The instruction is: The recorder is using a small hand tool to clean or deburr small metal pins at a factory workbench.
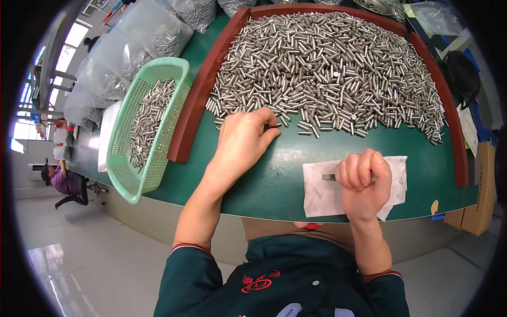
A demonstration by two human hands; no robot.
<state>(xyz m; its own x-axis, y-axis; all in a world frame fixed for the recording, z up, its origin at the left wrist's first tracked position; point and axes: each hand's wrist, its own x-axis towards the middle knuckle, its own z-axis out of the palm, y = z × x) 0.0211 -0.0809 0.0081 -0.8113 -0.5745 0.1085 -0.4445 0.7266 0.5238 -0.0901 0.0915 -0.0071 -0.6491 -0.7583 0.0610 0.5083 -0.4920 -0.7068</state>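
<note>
A heap of metal pins (327, 68) fills the far half of the counter (274, 179), hemmed left, right and behind by a raised rim (196, 100). Left of that rim, a mesh basket (150, 127) sits at the counter's edge with more pins inside it. Bags of pins (132, 47) lie behind and left of the basket. A paper sheet (322, 193) lies on the near right of the counter. The left hand (243, 140) rests at the heap's near edge; the right hand (364, 182) sits on the sheet, its grip around a small tool (329, 177).
</note>
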